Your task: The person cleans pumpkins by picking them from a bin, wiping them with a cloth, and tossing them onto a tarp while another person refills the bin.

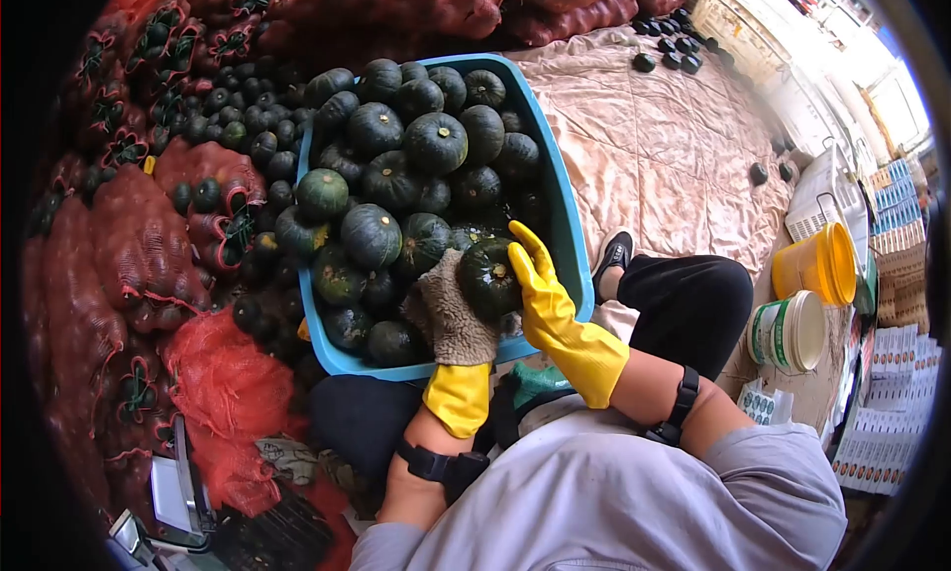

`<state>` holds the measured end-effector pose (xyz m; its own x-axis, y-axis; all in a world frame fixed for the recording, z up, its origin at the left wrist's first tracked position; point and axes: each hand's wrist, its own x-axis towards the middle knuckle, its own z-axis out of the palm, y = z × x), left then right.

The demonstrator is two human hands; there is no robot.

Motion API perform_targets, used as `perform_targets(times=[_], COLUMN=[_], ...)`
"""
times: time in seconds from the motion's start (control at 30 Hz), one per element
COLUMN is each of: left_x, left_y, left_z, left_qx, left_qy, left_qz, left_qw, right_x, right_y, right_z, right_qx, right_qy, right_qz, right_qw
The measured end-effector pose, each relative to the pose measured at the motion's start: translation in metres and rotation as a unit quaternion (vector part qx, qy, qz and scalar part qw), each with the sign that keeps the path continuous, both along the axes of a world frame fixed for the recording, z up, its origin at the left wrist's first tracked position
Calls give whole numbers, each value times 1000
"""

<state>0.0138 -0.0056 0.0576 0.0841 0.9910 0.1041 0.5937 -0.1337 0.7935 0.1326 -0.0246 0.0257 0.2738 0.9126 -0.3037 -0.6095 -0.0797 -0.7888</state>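
A dark green pumpkin [489,278] sits between my two hands at the near edge of a blue tub [571,205]. My left hand [451,311] wears a brown fuzzy mitt over a yellow rubber glove and is pressed against the pumpkin's left side. On the other side, my right hand [547,296], in a yellow rubber glove, holds the pumpkin with its fingers along the skin. Many more dark green pumpkins [435,143] fill the tub, some looking wet. The mitt hides the fingers of my left hand.
Red mesh sacks [149,236] and small loose pumpkins [248,115] crowd the left. A tan quilted cloth [654,135] covers the floor at the right, with several pumpkins at its far end. Yellow [814,266] and white buckets [788,331], crates and stacked printed cartons [889,408] stand right.
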Motion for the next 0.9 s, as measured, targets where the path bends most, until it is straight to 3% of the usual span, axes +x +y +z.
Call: perform_targets(times=[0.03, 0.07, 0.13, 0.17, 0.2, 0.27, 0.3, 0.33, 0.37, 0.4, 0.43, 0.47, 0.53, 0.63, 0.7, 0.77, 0.8, 0.87, 0.9], left_x=[6, 11, -6, -21, -30, -28, -25, -16, -8, -3, 1, 2, -6, -1, 4, 14, 19, 32, 34], left_y=[-16, -18, -12, 0, 3, 14, 17, 16, 9, -4, -16, -16, -6, -1, -4, 1, 3, 5, 6], left_z=[3, 34, 30, -4, -20, -33, -36, -35, -25, -17, -10, 7, -9, -55, -8, -26, -35, -31, -30], left_qx=[60, 0, 15, 55, 118, 78, 86, 149, 64, 50, 28, 30, 18, -13, 12, 68, 101, 83, 72], left_qy=[85, 133, 133, 92, 14, -42, -40, 25, -2, 61, 122, 117, 91, -34, 174, 332, 405, 577, 655], left_qz=[65, 58, -29, -101, -100, -101, -100, -97, -47, 11, 67, 47, 14, 6, -38, -63, -72, -105, -122], left_qw=[992, 989, 991, 989, 988, 991, 990, 984, 997, 997, 990, 992, 996, 999, 984, 939, 906, 806, 742], right_x=[5, 24, 42, 43, 44, 48, 41, 26, 11, 5, 14, 28, 31, 44, 43, 36, 36, 30, 30], right_y=[-3, 0, -1, -2, -1, 8, -2, -2, -1, -1, 1, 3, 1, 7, 7, 10, 8, 8, 6], right_z=[2, -18, 30, 47, 55, 55, 0, -2, -4, -9, -31, -16, 5, -2, 0, -1, 2, -7, -8], right_qx=[4, 98, 150, 103, 83, -34, -35, -55, -75, -56, -2, -7, -77, 21, 3, -31, -19, -10, -2], right_qy=[-141, -400, -614, -572, -551, -303, -79, -97, -119, -138, -367, -465, -384, -169, -149, -197, -331, -453, -446], right_qz=[33, 95, 243, 306, 342, 383, 294, 216, 138, 90, 108, 166, 195, 195, 166, 125, 127, 83, 84], right_qw=[989, 906, 736, 754, 757, 872, 952, 970, 980, 985, 924, 869, 899, 966, 975, 972, 935, 888, 891])
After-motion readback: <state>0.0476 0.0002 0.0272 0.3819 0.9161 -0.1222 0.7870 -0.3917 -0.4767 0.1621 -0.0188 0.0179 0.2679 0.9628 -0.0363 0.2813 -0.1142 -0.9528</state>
